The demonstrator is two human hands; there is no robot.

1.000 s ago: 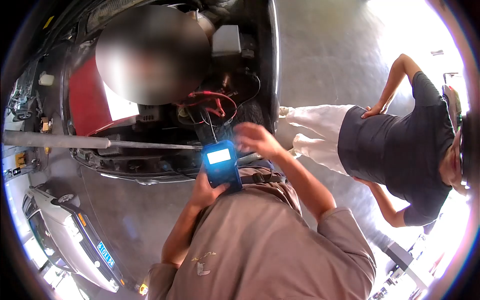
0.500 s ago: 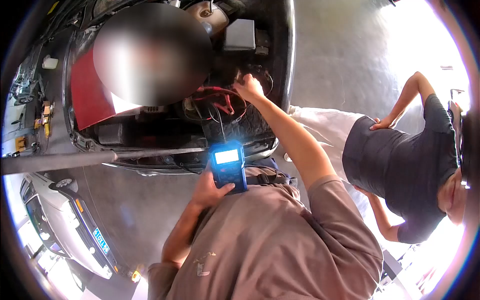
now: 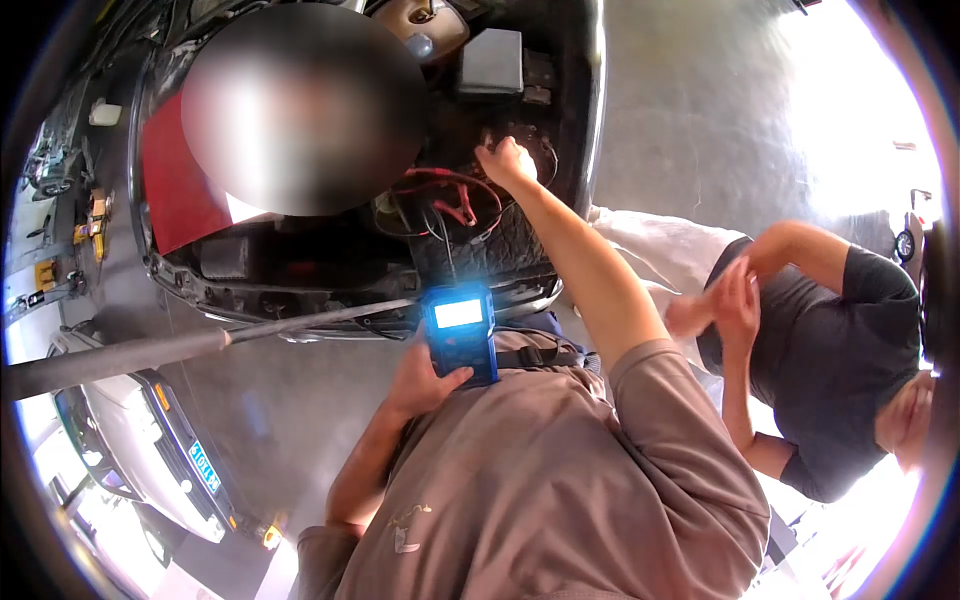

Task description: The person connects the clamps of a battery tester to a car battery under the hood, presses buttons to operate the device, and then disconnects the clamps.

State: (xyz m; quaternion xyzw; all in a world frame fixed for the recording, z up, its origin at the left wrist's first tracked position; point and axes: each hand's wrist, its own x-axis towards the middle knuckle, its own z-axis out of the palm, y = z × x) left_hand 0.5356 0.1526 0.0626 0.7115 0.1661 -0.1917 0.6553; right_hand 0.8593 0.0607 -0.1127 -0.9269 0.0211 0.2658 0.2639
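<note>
My left hand [image 3: 424,382] is wrapped around a blue handheld battery tester [image 3: 462,350], thumb on its front and the screen glowing white. Dark leads [image 3: 444,240] run from the tester's top into the open engine bay [image 3: 350,270]. My right hand [image 3: 508,162] reaches into the bay with its fingers closed; what they grip is hidden by the hand and the dark. Just left of that hand lies a red clamp [image 3: 463,208] with a red cable looping around it.
A bonnet prop rod [image 3: 230,340] crosses from the left. Ahead sit a grey box [image 3: 491,61] and a beige reservoir [image 3: 430,25]. A red panel [image 3: 185,185] lies over the bay. Another person [image 3: 800,340] stands at right. A light-coloured car [image 3: 150,450] is behind left.
The other person has brought both hands together in front of their body. My view has shifted slightly; my two hands keep nearly the same positions.
</note>
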